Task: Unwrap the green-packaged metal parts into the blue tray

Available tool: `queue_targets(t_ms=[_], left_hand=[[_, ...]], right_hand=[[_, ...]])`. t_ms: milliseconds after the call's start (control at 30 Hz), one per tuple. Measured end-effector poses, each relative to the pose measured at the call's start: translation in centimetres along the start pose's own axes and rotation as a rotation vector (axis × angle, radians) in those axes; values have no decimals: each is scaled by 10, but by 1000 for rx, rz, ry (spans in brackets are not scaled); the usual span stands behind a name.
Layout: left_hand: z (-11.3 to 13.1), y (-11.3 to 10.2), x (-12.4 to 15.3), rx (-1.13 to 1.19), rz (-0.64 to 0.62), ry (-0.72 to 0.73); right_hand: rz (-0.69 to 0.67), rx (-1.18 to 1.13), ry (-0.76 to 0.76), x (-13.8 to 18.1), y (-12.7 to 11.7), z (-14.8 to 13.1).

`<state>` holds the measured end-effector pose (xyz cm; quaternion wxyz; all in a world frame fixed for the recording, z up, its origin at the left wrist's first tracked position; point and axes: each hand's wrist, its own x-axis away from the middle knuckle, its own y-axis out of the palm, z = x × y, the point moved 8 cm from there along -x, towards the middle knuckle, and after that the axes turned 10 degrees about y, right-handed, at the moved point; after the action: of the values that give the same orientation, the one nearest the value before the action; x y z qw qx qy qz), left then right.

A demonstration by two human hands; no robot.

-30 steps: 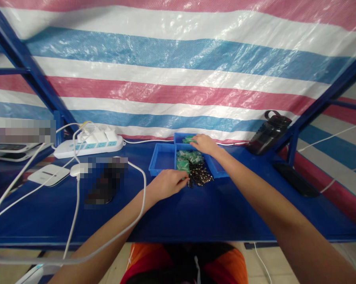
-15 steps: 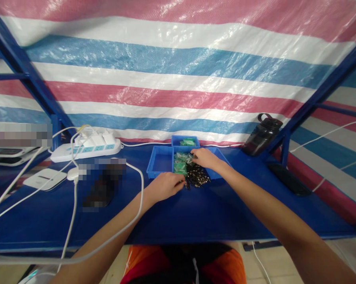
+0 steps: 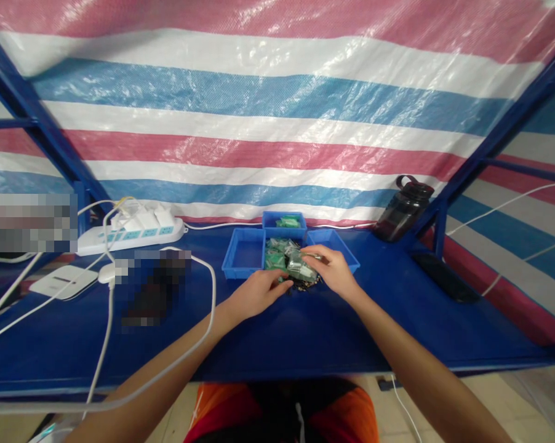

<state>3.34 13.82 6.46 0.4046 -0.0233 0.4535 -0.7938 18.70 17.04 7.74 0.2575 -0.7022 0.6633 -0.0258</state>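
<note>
My right hand [image 3: 333,268] is closed on a small clear bag of green parts [image 3: 297,264], holding it just above a pile of small dark parts [image 3: 305,283] on the blue table. My left hand [image 3: 258,291] rests on the table at the left edge of that pile, fingers pinched together near the dark parts; what they hold is too small to make out. More green bagged parts [image 3: 274,253] lie behind the hands. Blue trays stand around them: one on the left [image 3: 243,253], one at the back [image 3: 285,221] with green parts, one on the right [image 3: 335,245].
A white power strip [image 3: 130,233] with plugs sits at the back left, its white cables [image 3: 106,320] trailing across the table's left side. A dark bottle [image 3: 403,209] stands at the back right and a black flat object [image 3: 445,277] lies to the right. Blue frame posts flank both sides.
My right hand drew back from the rear tray toward me, now holding a small bag of green parts over the dark pile. My left hand stayed by the pile.
</note>
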Motion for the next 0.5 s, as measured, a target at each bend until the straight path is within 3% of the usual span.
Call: queue_targets(t_ms=[100,267,500], left_hand=[[-5,8,-1,73,22,-14],[-24,11,-2,251,46,-103],[-35,23,1,494,-58,-238]], right_hand=[[-14,-124,72,14,11,8],[-197,-180,139,19,27,16],[-251,-141,151,21,31,14]])
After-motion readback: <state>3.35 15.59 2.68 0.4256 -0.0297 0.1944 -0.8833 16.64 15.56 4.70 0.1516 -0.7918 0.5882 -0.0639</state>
